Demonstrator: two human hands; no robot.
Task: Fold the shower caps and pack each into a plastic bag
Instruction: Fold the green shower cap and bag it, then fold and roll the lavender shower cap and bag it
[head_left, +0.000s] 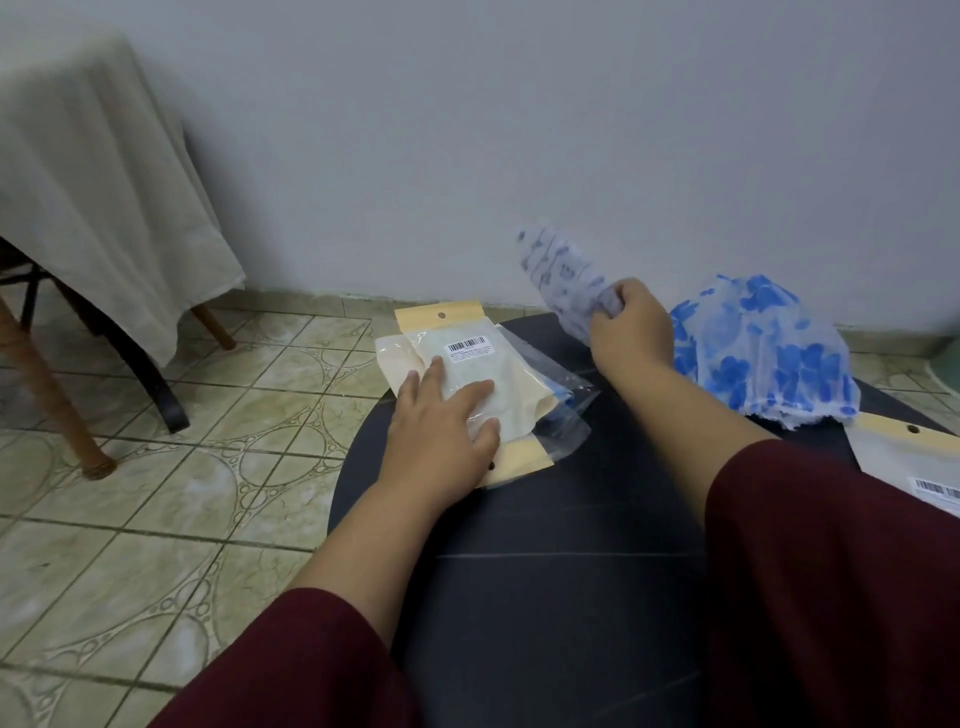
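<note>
My left hand (441, 421) rests flat, fingers straight, on a stack of packed plastic bags (488, 358) with cream header cards at the left of the round dark table (545, 561). A bag lower in the stack shows a blue cap inside (561, 402). My right hand (631, 327) grips a pale shower cap with faint blue-grey print (558, 270), lifted and blurred above the table's far edge. A white shower cap with bright blue flowers (763, 348) lies heaped at the back right. An empty plastic bag with a barcode label (914, 462) lies at the right edge.
A grey-white wall stands close behind the table. Patterned green floor tiles (208, 467) spread to the left. A cloth-draped table (88, 171) with wooden and black legs stands at the far left.
</note>
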